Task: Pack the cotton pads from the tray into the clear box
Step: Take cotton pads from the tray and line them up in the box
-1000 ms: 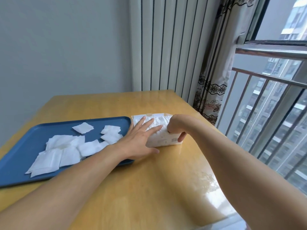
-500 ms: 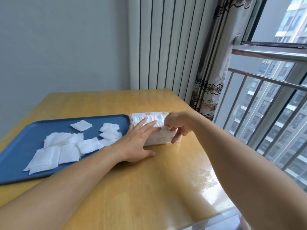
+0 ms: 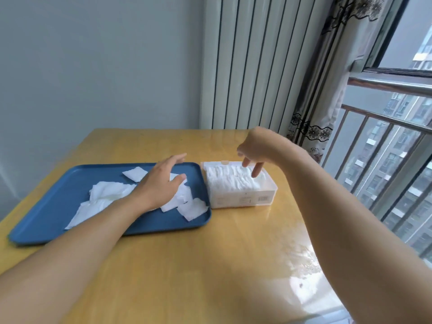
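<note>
Several left: a loose scatter of cotton pads [image 3: 105,195] lies in the blue tray [image 3: 53,206], some overlapping in a heap near the middle, one pad [image 3: 135,173] apart toward the far rim, another [image 3: 192,208] at the near right corner.
Done so far: the clear box [image 3: 240,196] holds a tight row of white pads standing on edge, reaching about to its rim; it looks close to full.
Box position: on the wooden table [image 3: 210,265], just beside the right edge of the tray, its lid off or folded back; which of the two cannot be told.
Left hand [image 3: 161,183]: over the right half of the tray, palm down, fingers loosely spread and straight; it covers some pads, and whether it touches them cannot be told. It holds nothing that shows.
Right hand [image 3: 254,150]: above the box, wrist raised, fingers hanging down and slightly apart, one fingertip reaching the top of the packed pads. It pinches nothing.
Step in hand: judged as the right hand settling the row in the box while the left goes for more pads from the tray.
Remaining work: gather the tray's pads, likely in small stacks, and fit them in the box.
Likely snag: little room shows in the box, so the last pads may need the row pressed aside.
</note>
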`<state>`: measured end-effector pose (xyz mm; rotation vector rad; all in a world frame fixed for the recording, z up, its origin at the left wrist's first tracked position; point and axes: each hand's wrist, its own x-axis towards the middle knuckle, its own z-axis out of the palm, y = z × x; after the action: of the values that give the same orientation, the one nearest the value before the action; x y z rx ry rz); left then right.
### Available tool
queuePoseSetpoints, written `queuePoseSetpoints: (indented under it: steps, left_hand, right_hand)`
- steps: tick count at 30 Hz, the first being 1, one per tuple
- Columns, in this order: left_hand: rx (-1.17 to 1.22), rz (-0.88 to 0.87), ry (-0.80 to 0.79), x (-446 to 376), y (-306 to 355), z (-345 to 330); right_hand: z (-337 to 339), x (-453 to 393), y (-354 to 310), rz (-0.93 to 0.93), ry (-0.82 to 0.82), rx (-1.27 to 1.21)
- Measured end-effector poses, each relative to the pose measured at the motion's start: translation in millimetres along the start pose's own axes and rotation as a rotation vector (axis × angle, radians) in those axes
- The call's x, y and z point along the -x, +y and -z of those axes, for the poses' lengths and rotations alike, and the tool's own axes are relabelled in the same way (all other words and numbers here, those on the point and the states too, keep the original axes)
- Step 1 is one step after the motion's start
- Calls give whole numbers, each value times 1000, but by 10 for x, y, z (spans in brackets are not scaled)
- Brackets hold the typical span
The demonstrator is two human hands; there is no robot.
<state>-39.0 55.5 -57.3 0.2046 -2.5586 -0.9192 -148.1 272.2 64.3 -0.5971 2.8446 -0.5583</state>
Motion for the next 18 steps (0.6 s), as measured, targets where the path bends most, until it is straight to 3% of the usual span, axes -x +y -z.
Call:
queuePoseSetpoints:
  steps: [4,8,12,18]
  left_hand:
    - [2,143,37,164,-375,278]
    - [113,207,75,272,-607,345]
    - [192,233,95,333,-708,312]
    - [180,232,63,353,-770,282]
  right_hand:
    - [-536,-23,-545,241,-20,-63]
    - [-1163,-76,-716,394,-98,79]
    - [-1510,-214,-725,334,-213,183]
    - [-1575,-324,-909,274,-218,292]
